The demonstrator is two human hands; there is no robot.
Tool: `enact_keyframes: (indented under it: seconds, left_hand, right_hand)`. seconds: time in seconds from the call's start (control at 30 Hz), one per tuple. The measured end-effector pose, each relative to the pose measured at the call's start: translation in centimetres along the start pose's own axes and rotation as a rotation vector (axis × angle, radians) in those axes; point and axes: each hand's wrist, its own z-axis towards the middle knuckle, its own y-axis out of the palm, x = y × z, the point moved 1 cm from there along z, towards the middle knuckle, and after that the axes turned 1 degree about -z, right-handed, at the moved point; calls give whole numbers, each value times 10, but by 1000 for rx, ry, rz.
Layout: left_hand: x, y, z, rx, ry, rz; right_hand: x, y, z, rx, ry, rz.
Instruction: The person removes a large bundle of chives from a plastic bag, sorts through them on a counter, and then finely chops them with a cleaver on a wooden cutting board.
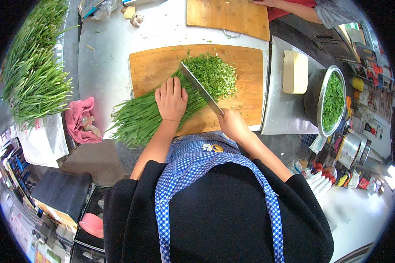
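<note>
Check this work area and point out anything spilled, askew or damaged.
Nothing looks damaged. Slightly untidy: green scraps lie past the far edge of the cutting board, off the chopping surface; the long green stalks under the left hand overhang its left side; a pink cloth lies crumpled left of them.

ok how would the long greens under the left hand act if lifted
The long greens would probably flop at the ends: they're thin and reach past the cutting board. They'd likely splay apart, as no tie shows around them.
</note>
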Motion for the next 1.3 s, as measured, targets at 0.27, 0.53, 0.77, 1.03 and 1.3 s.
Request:
enact_keyframes:
  seconds: [0.27, 0.53, 0.77, 1.03, 1.3]
  left_hand:
    - [3, -1, 0, -27, -1, -27]
    - [-29, -20, 31, -401, -106, -349]
    - [-23, -22, 14, -534, 5, -230]
    - [18, -27, -18, -467, -19, 15]
    - [-23, -30, 19, -462, -171, -123]
  right_hand:
    - [-41, 27, 85, 198, -146, 135]
    - [-21, -11, 73, 120, -89, 574]
    - [27, -7, 19, 241, -16, 519]
    - [50, 12, -13, 284, 76, 614]
    - [35, 8, -20, 202, 46, 618]
